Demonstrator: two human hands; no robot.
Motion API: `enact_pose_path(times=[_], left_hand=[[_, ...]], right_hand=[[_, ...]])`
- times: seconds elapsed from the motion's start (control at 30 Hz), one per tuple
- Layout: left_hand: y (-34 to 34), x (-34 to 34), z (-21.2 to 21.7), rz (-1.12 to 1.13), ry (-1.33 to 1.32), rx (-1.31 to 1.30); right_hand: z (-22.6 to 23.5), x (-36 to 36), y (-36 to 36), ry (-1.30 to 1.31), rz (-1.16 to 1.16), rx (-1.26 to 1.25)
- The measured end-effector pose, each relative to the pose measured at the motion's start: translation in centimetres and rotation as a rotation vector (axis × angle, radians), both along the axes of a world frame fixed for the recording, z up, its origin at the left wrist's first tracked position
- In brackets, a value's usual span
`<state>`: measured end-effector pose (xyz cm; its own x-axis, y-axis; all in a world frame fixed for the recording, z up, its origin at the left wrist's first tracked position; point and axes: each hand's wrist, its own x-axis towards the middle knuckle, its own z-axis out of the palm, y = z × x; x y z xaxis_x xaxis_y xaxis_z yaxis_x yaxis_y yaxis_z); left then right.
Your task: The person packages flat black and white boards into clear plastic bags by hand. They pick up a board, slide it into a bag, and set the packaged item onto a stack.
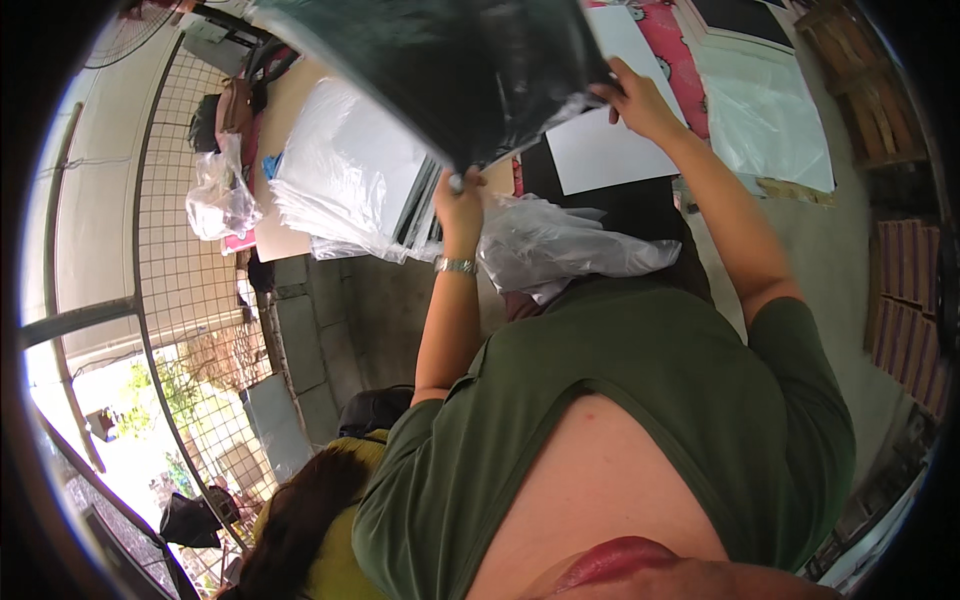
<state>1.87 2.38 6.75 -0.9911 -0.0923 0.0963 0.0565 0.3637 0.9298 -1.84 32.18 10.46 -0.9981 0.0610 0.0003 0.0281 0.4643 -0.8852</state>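
Gripping a dark green garment sealed in a clear plastic bag (pixel 450 70), I have both hands raised over the counter (pixel 290 110). My left hand (pixel 458 205), a silver wristwatch (pixel 456 265) on its wrist, is clenched on the bag's lower corner, while my right hand (pixel 635 100) pinches the bag's right edge, fingers curled around the plastic. The bagged garment hangs in the air, tilted, above a stack of flat white packets in clear plastic sleeves (pixel 345 175) lying on the counter. A crumpled clear plastic bag (pixel 560 245) rests just below my left wrist, against my green shirt. A white sheet (pixel 600 150) lies on a dark surface under my right forearm. At far left, a knotted transparent plastic bag (pixel 220 195) hangs by a wire grid fence (pixel 180 300).
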Motion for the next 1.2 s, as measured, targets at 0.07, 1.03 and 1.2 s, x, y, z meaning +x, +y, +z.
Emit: enact_pose_path(times=[0.07,1.03,1.2], left_hand=[[-2.4,0.5,1.9,0.135,-0.088,0.227],[-1.6,6.5,10.4,-0.128,0.049,0.510],[2.1,4.5,11.2,-0.286,-0.110,0.562]], right_hand=[[1.4,-3.5,-3.4,0.218,0.054,0.041],[6.7,1.9,-15.1,0.033,0.819,-0.304],[5.8,3.2,-7.9,0.025,0.522,-0.536]])
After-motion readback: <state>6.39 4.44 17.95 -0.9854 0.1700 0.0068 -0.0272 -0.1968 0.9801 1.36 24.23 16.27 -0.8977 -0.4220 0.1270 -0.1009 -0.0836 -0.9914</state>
